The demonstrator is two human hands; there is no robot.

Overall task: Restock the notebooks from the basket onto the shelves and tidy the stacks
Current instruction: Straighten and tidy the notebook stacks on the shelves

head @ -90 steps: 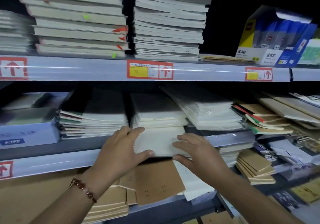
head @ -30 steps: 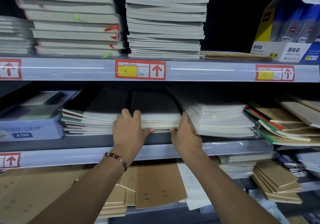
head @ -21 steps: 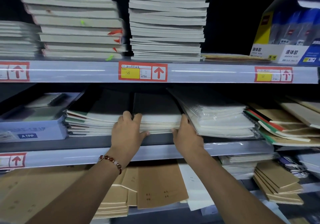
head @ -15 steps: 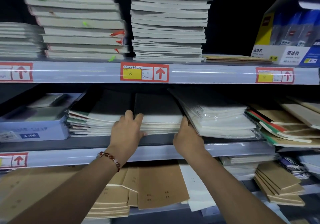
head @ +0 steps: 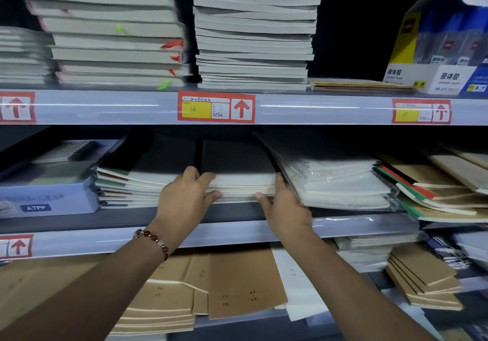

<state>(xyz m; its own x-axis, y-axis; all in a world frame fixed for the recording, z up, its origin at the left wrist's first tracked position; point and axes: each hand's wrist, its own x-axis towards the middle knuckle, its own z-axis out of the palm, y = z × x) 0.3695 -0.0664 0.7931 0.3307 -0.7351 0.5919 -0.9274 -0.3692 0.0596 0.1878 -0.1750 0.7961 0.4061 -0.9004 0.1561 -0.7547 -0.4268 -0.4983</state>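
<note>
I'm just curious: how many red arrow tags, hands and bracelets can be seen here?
Red arrow tags, top shelf edge: 3
Red arrow tags, middle shelf edge: 1
Hands on the notebook stack: 2, left hand and right hand
Bracelet: 1
Total: 7

In front of me the top shelf carries two tall stacks of grey-edged notebooks beside a yellow-and-blue glue box. The middle shelf holds a blue box, a stack of spiral notebooks, the dark-covered stack — my hands flank it — and plastic-wrapped pads. The bottom shelf bears brown kraft notebooks — some overlapping.
</note>
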